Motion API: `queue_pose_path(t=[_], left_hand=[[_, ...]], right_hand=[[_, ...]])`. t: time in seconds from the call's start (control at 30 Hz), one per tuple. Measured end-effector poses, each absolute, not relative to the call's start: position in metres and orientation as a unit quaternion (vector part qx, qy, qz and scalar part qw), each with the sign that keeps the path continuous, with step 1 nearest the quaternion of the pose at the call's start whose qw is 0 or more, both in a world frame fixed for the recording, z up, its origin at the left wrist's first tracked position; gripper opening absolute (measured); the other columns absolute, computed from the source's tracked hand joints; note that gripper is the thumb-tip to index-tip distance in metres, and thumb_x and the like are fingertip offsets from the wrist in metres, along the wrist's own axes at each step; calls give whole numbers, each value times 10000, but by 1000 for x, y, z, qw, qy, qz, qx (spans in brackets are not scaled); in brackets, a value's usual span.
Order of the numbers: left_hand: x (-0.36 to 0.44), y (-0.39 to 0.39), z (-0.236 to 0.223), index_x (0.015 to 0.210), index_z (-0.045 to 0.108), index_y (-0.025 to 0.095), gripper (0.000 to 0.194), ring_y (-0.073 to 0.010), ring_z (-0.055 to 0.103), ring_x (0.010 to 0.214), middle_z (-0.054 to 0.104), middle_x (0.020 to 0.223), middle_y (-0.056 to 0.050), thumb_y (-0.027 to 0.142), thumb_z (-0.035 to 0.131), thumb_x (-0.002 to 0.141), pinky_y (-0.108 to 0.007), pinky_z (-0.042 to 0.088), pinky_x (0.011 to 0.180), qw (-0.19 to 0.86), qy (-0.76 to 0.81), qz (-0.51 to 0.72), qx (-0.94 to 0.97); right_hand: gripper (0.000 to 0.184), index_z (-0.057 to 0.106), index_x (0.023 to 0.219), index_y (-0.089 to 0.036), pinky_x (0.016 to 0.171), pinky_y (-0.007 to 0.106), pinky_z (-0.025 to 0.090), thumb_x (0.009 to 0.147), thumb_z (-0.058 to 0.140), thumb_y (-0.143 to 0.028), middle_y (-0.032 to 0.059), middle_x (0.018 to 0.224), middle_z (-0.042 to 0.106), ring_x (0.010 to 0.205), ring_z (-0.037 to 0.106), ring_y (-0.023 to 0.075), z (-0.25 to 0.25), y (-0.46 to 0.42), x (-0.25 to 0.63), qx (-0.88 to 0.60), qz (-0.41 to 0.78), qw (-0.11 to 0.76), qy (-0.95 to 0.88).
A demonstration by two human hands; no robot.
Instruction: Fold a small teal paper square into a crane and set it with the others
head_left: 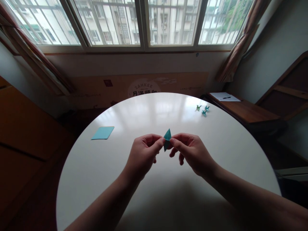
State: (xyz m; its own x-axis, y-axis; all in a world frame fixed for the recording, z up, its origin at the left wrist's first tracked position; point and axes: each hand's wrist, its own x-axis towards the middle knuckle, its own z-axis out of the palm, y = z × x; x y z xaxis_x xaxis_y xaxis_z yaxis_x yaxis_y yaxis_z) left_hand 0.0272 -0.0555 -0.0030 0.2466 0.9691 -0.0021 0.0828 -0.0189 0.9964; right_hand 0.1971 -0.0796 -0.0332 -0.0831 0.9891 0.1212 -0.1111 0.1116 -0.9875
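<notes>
A small piece of folded teal origami paper [167, 134] is held up over the middle of the table, its long diamond shape pointing up and down. My left hand [145, 150] pinches its left side between thumb and forefinger. On the other side, my right hand [190, 150] grips the right edge with thumb and forefinger, its lower fingers loosely curled. The parts of the paper under the fingertips are hidden.
The round white table [96, 179] fills the middle. A stack of teal square paper [103, 132] lies at left. Three small folded paper cranes, one a green crane [198, 108], stand at the back right. Beyond the rim, a wooden stand [255, 110] bears a white sheet [220, 96] and a pen [226, 98].
</notes>
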Motion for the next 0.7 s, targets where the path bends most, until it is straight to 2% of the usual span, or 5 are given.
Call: queue_pose_path(t=[0.23, 0.4, 0.6, 0.7], left_hand=[[26, -56, -3, 819, 759, 135, 215, -110, 519, 510, 672, 657, -36, 343, 738, 767, -175, 386, 377, 532, 431, 393, 613], [27, -58, -7, 761, 742, 136, 207, -85, 472, 464, 649, 619, -19, 341, 725, 789, -176, 380, 381, 491, 434, 413, 632], [30, -59, -8, 756, 757, 136, 236, -95, 460, 508, 600, 593, -11, 372, 747, 754, -158, 363, 363, 584, 423, 425, 547], [29, -58, -5, 727, 754, 131, 256, -111, 470, 554, 626, 639, -40, 379, 711, 776, -158, 362, 359, 588, 430, 426, 536]], right_hand=[[285, 734, 886, -135, 355, 170, 450, 869, 695, -417, 69, 745, 709, 602, 676, 164, -33, -81, 194, -445, 469, 534, -544], [255, 743, 915, -139, 364, 182, 460, 875, 688, -385, 57, 700, 697, 592, 668, 166, -32, -84, 190, -450, 443, 541, -555], [223, 720, 835, -140, 370, 164, 456, 884, 685, -354, 52, 707, 701, 584, 658, 147, -29, -85, 191, -437, 433, 554, -561], [230, 714, 848, -138, 359, 165, 453, 891, 675, -361, 52, 712, 701, 579, 659, 149, -28, -85, 193, -443, 434, 553, -556]])
